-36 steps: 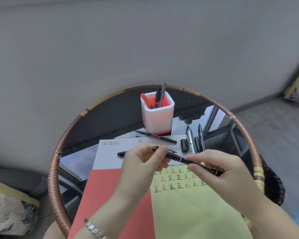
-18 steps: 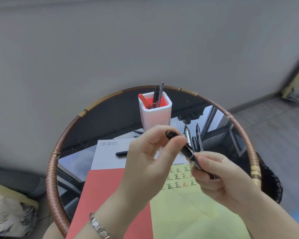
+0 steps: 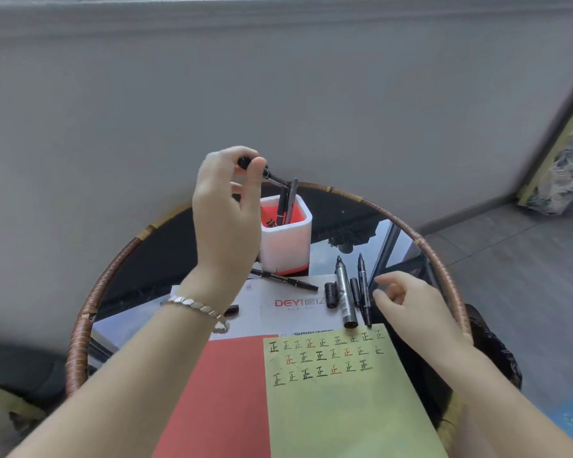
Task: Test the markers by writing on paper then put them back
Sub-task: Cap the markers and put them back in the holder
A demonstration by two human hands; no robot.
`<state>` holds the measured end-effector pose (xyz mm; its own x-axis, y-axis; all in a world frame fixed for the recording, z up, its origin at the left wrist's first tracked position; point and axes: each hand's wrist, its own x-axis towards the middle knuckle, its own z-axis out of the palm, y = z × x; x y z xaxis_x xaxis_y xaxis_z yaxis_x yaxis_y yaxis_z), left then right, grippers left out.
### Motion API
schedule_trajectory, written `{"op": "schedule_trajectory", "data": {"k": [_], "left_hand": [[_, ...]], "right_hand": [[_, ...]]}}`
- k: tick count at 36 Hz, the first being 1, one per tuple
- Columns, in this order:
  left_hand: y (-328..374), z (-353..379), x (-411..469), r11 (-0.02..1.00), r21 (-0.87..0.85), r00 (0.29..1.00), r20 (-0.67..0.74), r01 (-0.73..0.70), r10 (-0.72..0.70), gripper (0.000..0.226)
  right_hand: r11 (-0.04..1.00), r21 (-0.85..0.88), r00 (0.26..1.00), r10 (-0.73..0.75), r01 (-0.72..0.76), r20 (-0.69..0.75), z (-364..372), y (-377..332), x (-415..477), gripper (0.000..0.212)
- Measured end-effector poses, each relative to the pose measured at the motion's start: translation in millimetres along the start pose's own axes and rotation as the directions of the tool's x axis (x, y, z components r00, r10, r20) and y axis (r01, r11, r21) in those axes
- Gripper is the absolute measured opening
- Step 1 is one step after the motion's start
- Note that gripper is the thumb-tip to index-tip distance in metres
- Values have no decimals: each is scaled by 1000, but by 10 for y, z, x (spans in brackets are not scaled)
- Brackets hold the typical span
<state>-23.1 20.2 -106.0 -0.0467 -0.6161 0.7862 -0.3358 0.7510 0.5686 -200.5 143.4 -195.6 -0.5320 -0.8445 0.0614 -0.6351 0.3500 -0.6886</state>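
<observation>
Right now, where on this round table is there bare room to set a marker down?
Free: the dark glass left of the white square pen holder, and the lower green paper. Crowded: the uncapped black markers beside the right hand.

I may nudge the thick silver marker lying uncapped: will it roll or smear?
The silver marker looks round-bodied, so it would probably roll sideways on the white paper. Its bare tip points away over the glass table; smearing seems unlikely.

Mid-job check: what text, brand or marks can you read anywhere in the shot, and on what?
"DEYI", in red, then blurred characters: on the white sheet.
"正", repeated in three handwritten rows, black and red: on the yellow-green paper.
Small print along the white sheet's lower edge: unreadable.
Label on the silver marker: too blurred.
</observation>
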Motion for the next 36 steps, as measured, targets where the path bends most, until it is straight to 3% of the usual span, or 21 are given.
{"op": "schedule_trajectory", "data": {"k": [5,10,13,16,19,22,25,28,31,33,36], "left_hand": [[-217,224,54,969,247,940,326,19,-101,19],[-260,304,-26,927,374,881,428,31,-202,20],[-220,330,-165,890,438,918,391,-125,-64,34],[-94,423,-445,885,352,900,411,-306,148,35],[-3,562,-713,879,226,767,606,-420,211,30],[63,689,-844,895,202,559,827,-397,61,35],[90,828,-817,828,299,394,913,-474,-104,47],[97,971,-781,780,323,284,939,-536,-194,43],[95,1073,-768,747,321,272,943,-582,-193,34],[115,1097,-758,728,314,288,943,-610,-165,32],[169,1044,-752,763,298,354,930,-574,-97,32]], "right_hand": [[993,-69,992,96,-91,83,88,65,18,39],[985,-137,989,120,-107,90,97,39,52,42],[977,-192,987,120,-98,108,101,15,80,46],[971,-218,986,127,-102,106,117,-1,114,52],[958,-263,985,143,-114,97,111,-3,140,57],[952,-269,983,169,-143,74,77,30,139,50],[961,-207,977,203,-186,68,10,113,121,48],[968,-136,974,221,-212,54,-82,208,92,45],[973,-62,973,226,-223,51,-179,261,52,38],[978,5,977,209,-210,47,-234,274,18,22],[976,84,979,198,-201,46,-287,283,-39,10]]}}
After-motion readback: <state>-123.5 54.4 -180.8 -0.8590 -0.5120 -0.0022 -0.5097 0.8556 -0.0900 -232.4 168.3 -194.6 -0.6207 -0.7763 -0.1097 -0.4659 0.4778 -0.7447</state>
